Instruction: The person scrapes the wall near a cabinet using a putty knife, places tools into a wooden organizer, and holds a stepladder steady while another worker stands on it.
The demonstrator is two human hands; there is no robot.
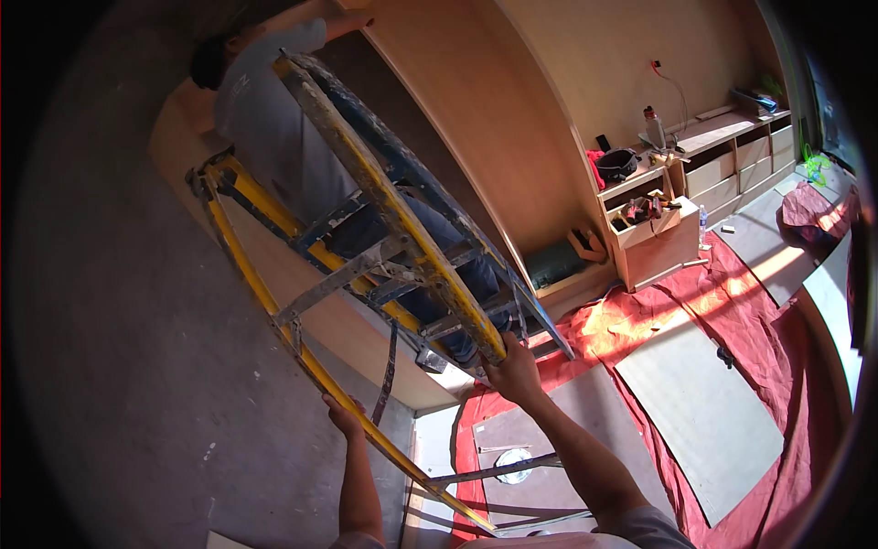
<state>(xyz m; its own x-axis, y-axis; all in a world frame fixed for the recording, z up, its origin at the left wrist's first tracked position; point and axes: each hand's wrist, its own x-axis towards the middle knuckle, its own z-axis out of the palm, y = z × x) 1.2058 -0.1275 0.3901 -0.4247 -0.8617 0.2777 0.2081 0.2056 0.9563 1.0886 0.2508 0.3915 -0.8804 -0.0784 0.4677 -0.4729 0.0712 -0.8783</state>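
Note:
A paint-spattered yellow and blue stepladder (395, 212) stands in front of me, looking tilted in this view. My left hand (344, 416) is closed around its left yellow rail, low down near the grey wall. Farther right, my right hand (516, 373) grips the lower part of the other yellow rail. Between the rails, a co-worker in a grey shirt (274, 114) is up on the ladder, with an arm raised to the wooden panelling (466, 82). The rungs and rails partly hide the co-worker's legs. Where the feet rest is hard to make out.
A grey wall (165, 366) lies close on the left. Red sheeting (732, 274) and a pale board (700, 416) cover the floor at right. An open drawer unit (658, 242) holding tools stands beyond, with a black bucket (618, 165) on top.

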